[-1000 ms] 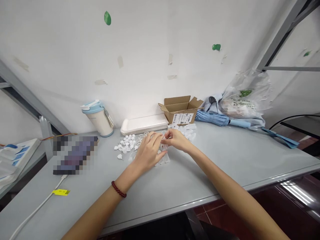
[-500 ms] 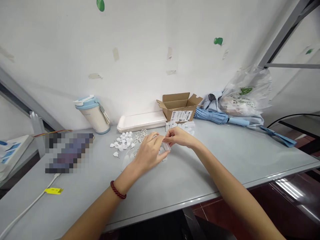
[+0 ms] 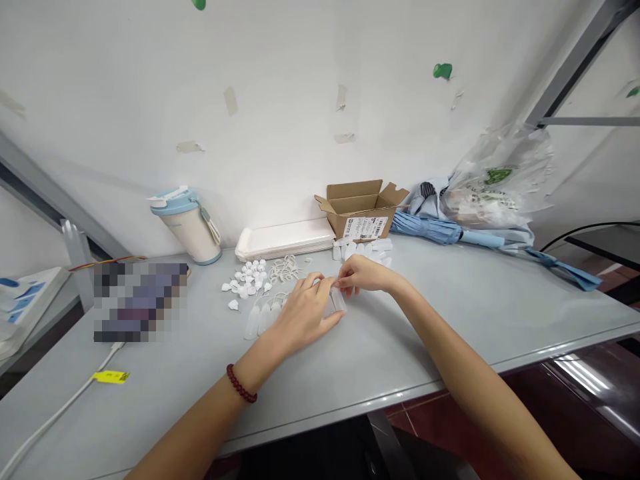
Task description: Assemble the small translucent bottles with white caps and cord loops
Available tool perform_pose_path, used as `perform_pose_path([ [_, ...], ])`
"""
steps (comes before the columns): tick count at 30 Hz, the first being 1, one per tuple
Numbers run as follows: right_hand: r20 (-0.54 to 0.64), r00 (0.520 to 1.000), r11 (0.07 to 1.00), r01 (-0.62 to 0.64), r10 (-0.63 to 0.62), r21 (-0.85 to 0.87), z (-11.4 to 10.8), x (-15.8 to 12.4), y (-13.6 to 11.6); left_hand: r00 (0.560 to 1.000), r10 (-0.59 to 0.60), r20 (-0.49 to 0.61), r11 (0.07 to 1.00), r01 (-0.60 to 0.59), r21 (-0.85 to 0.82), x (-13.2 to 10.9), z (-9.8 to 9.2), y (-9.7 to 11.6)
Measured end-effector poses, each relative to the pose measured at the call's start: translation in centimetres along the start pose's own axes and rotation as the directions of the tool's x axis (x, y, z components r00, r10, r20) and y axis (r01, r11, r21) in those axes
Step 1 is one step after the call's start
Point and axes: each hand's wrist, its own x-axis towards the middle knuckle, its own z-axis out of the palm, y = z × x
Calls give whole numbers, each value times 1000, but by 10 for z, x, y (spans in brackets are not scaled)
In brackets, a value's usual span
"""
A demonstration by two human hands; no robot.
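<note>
A small translucent plastic bottle (image 3: 339, 301) is held by my left hand (image 3: 306, 308), thumb at its lower end and fingers at its upper end. My right hand (image 3: 361, 275) is closed in a pinch at the upper end; what its fingertips hold is hidden. Partly under my left hand lies a row of similar bottles (image 3: 254, 321) with white cord loops at their tops. Behind it are a heap of small white caps (image 3: 246, 280) and a pile of white cord loops (image 3: 286, 268). More translucent bottles (image 3: 367, 249) lie beyond my right hand.
An open cardboard box (image 3: 363, 213) and white foam trays (image 3: 285, 239) stand along the wall. A tumbler (image 3: 190, 230) and a blurred-out device (image 3: 143, 300) with a cable are at left. A folded blue umbrella (image 3: 430, 228) and a plastic bag (image 3: 495, 190) lie at right.
The view has shifted slightly. Both hands stay together at the bottle, which sits a little lower and further right. More of the row of bottles beside my left hand now shows.
</note>
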Motion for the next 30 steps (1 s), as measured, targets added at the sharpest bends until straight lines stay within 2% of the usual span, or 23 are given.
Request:
perform_pose_path([
  [11, 45, 999, 996, 24, -20, -85, 0, 4, 7, 1000, 15, -6, 1000, -15, 10, -1, 1, -1],
  [19, 89, 996, 997, -8, 14, -77, -3, 3, 4, 995, -19, 99, 999, 16, 28, -2, 0, 3],
  [30, 97, 995, 999, -14, 18, -41, -2, 1, 2, 988, -54, 143, 998, 47, 52, 0, 0, 6],
])
